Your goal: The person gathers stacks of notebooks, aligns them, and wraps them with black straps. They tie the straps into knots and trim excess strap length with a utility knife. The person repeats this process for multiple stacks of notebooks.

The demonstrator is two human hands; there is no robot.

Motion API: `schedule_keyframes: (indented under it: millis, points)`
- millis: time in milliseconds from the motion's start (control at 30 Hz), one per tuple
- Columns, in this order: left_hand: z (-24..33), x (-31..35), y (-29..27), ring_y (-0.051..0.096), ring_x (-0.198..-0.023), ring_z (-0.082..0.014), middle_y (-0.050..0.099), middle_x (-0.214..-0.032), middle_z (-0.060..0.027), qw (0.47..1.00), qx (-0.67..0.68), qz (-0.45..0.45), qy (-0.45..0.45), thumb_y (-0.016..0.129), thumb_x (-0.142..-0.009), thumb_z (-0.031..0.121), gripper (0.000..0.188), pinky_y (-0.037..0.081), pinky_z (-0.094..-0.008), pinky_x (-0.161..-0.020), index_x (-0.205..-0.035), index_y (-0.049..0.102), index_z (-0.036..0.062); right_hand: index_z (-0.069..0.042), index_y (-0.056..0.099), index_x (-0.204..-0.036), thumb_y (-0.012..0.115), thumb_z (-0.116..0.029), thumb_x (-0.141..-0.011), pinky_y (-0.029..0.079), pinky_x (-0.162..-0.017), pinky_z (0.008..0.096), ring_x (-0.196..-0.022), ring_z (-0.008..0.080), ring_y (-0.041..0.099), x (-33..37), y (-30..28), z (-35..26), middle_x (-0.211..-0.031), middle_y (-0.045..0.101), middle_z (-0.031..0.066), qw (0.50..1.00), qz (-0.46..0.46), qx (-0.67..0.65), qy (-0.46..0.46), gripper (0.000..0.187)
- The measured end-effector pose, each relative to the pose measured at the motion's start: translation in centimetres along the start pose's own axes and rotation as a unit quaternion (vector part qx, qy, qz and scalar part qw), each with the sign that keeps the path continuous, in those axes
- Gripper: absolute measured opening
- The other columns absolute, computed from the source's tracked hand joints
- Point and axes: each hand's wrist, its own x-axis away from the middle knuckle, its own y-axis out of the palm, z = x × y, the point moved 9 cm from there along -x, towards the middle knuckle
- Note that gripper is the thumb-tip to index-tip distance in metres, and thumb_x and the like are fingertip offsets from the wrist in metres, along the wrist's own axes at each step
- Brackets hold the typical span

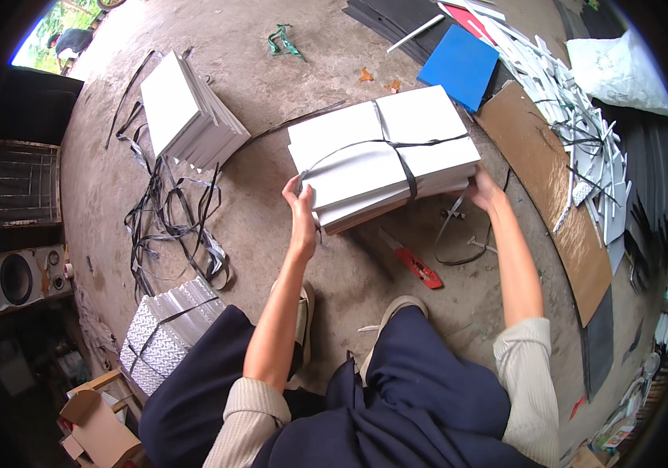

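Between my two hands is a stack of white boards (428, 125), bound crosswise with black strapping (400, 148) and tilted slightly. My left hand (300, 207) grips its near left corner, thumb on the side edge. At the near right corner, my right hand (485, 189) closes round the boards, its fingertips partly hidden behind them. Brownish layers show at the bottom of the stack. Just below it on the concrete floor lies a red utility knife (416, 265), beside a loop of loose strap (451, 234).
Another pile of white boards (174, 105) stands at left, near tangled black straps (170, 218). A strapped patterned bundle (151, 343) sits by my left knee. A blue panel (459, 66), brown board (533, 148) and heaped white strips (584, 117) lie right. A speaker (18, 278) stands far left.
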Motion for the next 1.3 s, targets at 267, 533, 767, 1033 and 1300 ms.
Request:
schedule_keyframes:
  millis: [267, 533, 767, 1033, 1300]
  points:
    - [4.1, -1.4, -1.0, 0.045, -0.108, -0.0374, 0.044, -0.121, -0.0215, 0.88, -0.057, -0.248, -0.401, 0.01, -0.074, 0.076, 0.096, 0.032, -0.0566, -0.091, -0.13, 0.031, 0.001, -0.006, 0.042, -0.122, 0.03, -0.039, -0.09, 0.047, -0.076, 0.0382, -0.098, 0.0232, 0.055, 5.3, 7.1, -5.6, -0.116, 0.051, 0.0125, 0.965, -0.048, 0.228, 0.12, 0.047]
    - [1.1, -6.7, -2.2, 0.036, -0.118, -0.034, 0.031, -0.131, -0.0245, 0.934, -0.266, -0.117, -0.208, 0.023, -0.075, 0.075, 0.098, 0.031, -0.0488, -0.094, -0.134, 0.012, -0.0032, 0.002, 0.048, -0.11, 0.027, -0.044, -0.089, 0.053, -0.056, 0.0374, -0.069, 0.0273, 0.062, -1.9, 1.6, -5.9, -0.093, 0.059, 0.0203, 0.91, 0.102, 0.401, 0.013, 0.055]
    - [3.6, -5.0, -2.2, 0.022, -0.128, -0.0281, 0.017, -0.14, -0.0187, 0.991, -0.1, -0.055, -0.062, 0.025, -0.079, 0.07, 0.088, 0.022, -0.0403, -0.102, -0.137, 0.005, 0.007, -0.006, 0.029, -0.133, 0.032, -0.042, -0.091, 0.016, -0.104, 0.0321, -0.128, 0.0219, 0.023, 0.0, 5.5, -8.9, -0.138, 0.027, 0.0124, 0.947, 0.062, 0.223, -0.223, 0.056]
    - [3.4, -0.4, -2.1, 0.007, -0.133, -0.027, 0.012, -0.144, -0.0095, 0.974, 0.112, -0.058, 0.19, 0.02, -0.08, 0.069, 0.08, 0.004, -0.0424, -0.107, -0.139, 0.012, 0.0161, -0.004, 0.024, -0.135, 0.026, -0.05, -0.09, 0.012, -0.106, 0.033, -0.13, 0.0211, 0.018, -0.4, 8.4, -11.1, -0.14, 0.021, 0.0125, 0.93, -0.01, 0.082, -0.359, 0.064]
    - [4.8, -1.2, 0.4, 0.012, -0.132, -0.0247, 0.012, -0.143, -0.0116, 0.983, 0.088, -0.043, 0.157, 0.024, -0.088, 0.055, 0.068, 0.009, -0.0375, -0.107, -0.138, 0.012, 0.011, 0.0, 0.031, -0.131, 0.023, -0.048, -0.092, 0.02, -0.104, 0.0314, -0.124, 0.0188, 0.031, -1.3, 8.8, -9.2, -0.133, 0.035, 0.01, 0.941, -0.039, 0.02, -0.336, 0.062]
